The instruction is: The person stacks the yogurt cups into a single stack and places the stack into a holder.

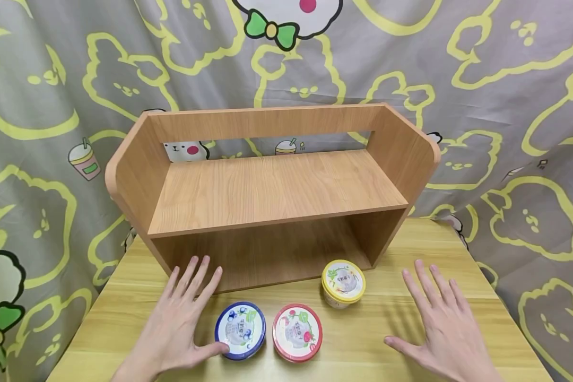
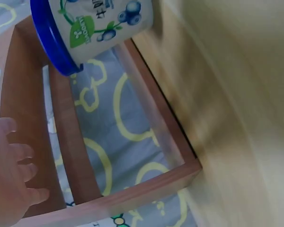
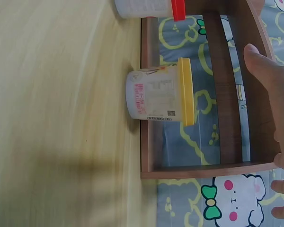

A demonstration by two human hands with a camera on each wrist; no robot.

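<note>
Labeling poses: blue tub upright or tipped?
Upright: the blue tub stands on the table, its lid facing up in the head view.

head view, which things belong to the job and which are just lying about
Likely the job: blue-lidded tub, red-lidded tub, yellow-lidded tub, wooden shelf behind them

Likely just surroundings: table underneath, patterned curtain behind

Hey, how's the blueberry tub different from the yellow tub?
The blueberry tub has a blue-rimmed top; the yellow tub has a yellow-rimmed one. The blueberry tub is beside the left hand, while the yellow tub is farther from it. The yellow tub is closer to the wooden shelf than the blueberry tub. Both are round and upright on the table.
</note>
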